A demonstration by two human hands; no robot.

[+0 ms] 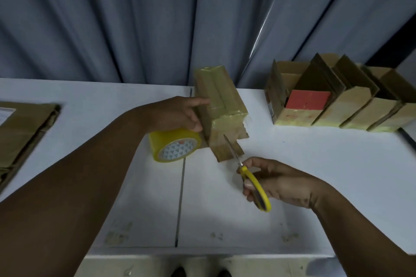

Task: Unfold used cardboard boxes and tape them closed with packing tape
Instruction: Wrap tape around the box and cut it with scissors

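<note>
The box [219,105] in hand lies mid-table, its long seam already glossy with tape, so the sealing of this one looks nearly done. The flaps at its near end stand loose. The left hand [180,114] grips the box's left side, thumb on top and fingers curled against the side wall. The right hand [279,183] holds the scissors [252,180], fingers through the yellow handles, with the blade tips at the near flaps. The likely step is cutting the tape free of the roll [175,147], which sits touching the box's left side.

Done, by the look of it: four boxes [333,109] stand in a row at the right, bottoms taped and tops open. Left to do: a stack of flat cardboard [22,130] at the left edge — how many pieces I cannot tell.

The count: one roll, one pair of scissors, one box in hand, four set aside, one flat stack.
</note>
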